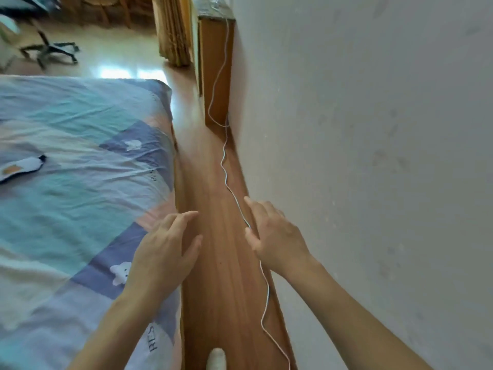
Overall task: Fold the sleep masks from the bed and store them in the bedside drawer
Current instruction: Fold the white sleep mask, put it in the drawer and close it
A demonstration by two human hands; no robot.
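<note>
One sleep mask (22, 166), dark blue with a white and orange face pattern, lies flat on the bed (80, 134) at the far left edge of the view. My left hand (165, 247) hovers over the bed's right edge with fingers spread and nothing in it. My right hand (277, 236) is over the wooden floor strip near the wall, fingers apart, also holding nothing. A wooden cabinet (217, 73) stands against the wall further ahead; whether it has a drawer is not visible.
A narrow wooden floor aisle (213, 198) runs between bed and white wall (373, 156). A thin white cable (226, 180) trails along the floor by the wall, passing under my right hand. A curtain (173, 30) and an office chair base (50, 52) are at the far end.
</note>
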